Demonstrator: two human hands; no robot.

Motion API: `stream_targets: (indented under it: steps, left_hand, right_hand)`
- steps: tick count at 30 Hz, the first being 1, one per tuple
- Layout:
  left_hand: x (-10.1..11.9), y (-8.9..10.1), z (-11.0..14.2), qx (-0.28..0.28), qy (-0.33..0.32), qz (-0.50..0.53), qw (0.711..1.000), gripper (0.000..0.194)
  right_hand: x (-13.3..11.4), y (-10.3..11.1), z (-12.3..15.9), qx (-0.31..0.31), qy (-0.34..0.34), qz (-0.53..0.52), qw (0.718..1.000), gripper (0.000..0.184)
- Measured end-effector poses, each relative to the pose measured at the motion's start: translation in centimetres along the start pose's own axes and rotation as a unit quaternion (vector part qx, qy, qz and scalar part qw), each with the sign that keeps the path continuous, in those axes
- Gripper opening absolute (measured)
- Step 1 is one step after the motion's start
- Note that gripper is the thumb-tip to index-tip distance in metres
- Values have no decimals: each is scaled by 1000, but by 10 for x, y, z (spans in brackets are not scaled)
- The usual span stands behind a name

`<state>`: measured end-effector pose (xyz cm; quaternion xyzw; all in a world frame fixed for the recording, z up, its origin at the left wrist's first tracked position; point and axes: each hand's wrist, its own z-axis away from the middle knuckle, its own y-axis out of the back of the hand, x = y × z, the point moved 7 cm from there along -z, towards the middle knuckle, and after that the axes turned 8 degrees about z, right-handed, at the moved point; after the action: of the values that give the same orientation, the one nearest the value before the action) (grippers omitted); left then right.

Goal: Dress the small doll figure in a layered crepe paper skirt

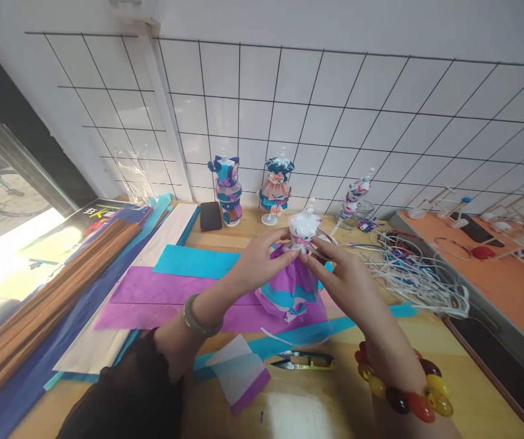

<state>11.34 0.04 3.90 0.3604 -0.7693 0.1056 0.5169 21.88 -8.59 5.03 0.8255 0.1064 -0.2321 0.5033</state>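
Fingers at the Waist

We see the left hand (pixel 264 259) and right hand (pixel 344 271) clamped, fingertips on the waist of a miniature white dress form in a purple-and-turquoise paper skirt (pixel 288 285), over the wooden table (pixel 357 366). Behind stands a clear glass jar (pixel 363 208); its contents we cannot tell.

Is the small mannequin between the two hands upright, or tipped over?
Upright: the mannequin has its knobbed neck on top and purple-and-blue skirt below; its base is hidden.

The mannequin (pixel 305 224) is upright over the table (pixel 356 396), white and colour-flecked on top, its gathered purple skirt (pixel 293 275) banded turquoise and flaring
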Motion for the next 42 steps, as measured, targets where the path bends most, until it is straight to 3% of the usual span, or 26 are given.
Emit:
stream_targets:
  steps: [4, 11, 18, 24, 29, 34, 37, 42]
  left_hand:
    - [4, 0, 1, 13, -11, -12, 1000, 34]
    - [25, 14, 4, 78, -127, -163, 975, 29]
    - [26, 33, 1, 98, -133, -243, 956, 32]
    - [24, 38, -1, 41, -118, -281, 951, 35]
    - [17, 38, -1, -14, -92, -365, 926, 34]
    - [5, 35, 0, -73, -87, -414, 903, 28]
    - [-5, 33, 2, -110, -73, -435, 891, 23]
    - [-18, 33, 4, -158, -34, -447, 880, 23]
  right_hand:
    - [4, 0, 2, 7, -7, -11, 1000, 31]
    - [7, 2, 5, 18, -35, -8, 999, 43]
    - [7, -1, 3, 3, -31, -1, 1000, 40]
    - [3, -16, 3, -57, -28, 2, 998, 39]
    - [4, -43, 1, -121, -3, -11, 993, 38]
    - [11, -70, 0, -126, 21, 42, 991, 33]
    - [10, -86, 4, -163, 40, 58, 984, 29]
    - [11, -95, 18, -195, 72, 33, 978, 27]
